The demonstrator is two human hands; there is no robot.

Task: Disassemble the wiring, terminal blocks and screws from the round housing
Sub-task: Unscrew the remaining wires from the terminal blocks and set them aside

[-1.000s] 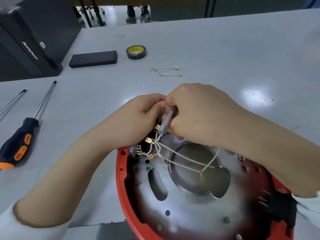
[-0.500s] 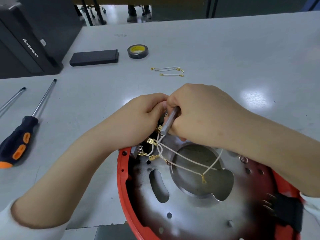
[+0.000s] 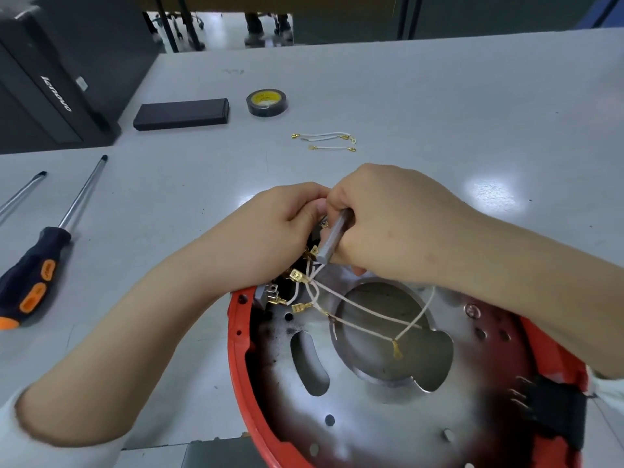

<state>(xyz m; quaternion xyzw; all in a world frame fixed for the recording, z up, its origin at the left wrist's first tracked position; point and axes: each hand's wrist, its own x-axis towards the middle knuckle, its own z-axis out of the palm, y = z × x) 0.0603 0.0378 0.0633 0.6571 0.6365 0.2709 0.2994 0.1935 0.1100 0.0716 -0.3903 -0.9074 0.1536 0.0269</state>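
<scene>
From the head camera, I am looking down at a round housing with a red rim and a shiny metal inner plate, which is sitting on the near edge of the grey worktop. My right hand is curling its grip around a short grey metal tool, with the tool's blunt end pointing down at the far-left edge of the housing. My left hand is reaching into the same spot, its fingers curled and touching the right hand; what its grip is pinching is hidden. Below my hands, white wires with brass terminals are trailing across the housing's central opening. Farther away on the worktop, loose white wires are lying near a roll of black tape and a flat black box. An orange and black screwdriver is lying to the left.
</scene>
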